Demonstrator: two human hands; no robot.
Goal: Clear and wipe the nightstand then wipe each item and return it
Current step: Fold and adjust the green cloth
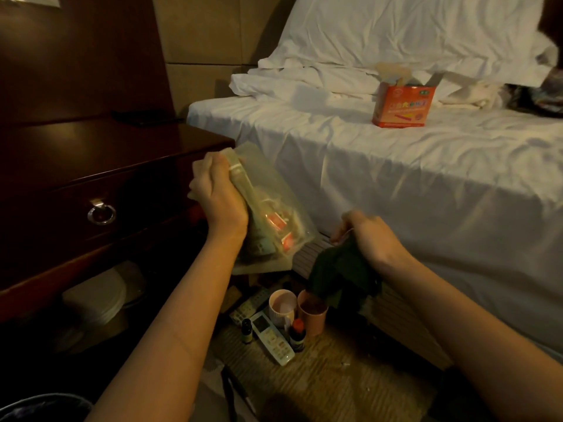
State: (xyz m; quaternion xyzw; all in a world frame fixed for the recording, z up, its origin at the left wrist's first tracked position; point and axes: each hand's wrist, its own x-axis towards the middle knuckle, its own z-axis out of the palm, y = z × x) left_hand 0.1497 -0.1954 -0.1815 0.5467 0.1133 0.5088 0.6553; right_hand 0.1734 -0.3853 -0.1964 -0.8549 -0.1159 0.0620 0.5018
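My left hand (217,193) grips the top of a clear plastic bag (274,220) with small orange packets inside, held up beside the dark wooden nightstand (100,147). My right hand (368,236) holds a dark green cloth (341,275) that hangs down near the bed's side. On the carpet below stand two cups (281,306) (313,315), two small dropper bottles (246,330) (297,335) and a white remote (272,338), with another remote (248,306) behind.
The bed (396,166) with white sheets fills the right; an orange tissue box (402,105) sits on it. A dark flat object (143,117) lies at the nightstand's back. White plates (97,300) sit on the nightstand's lower shelf. A dark bin rim (45,406) shows bottom left.
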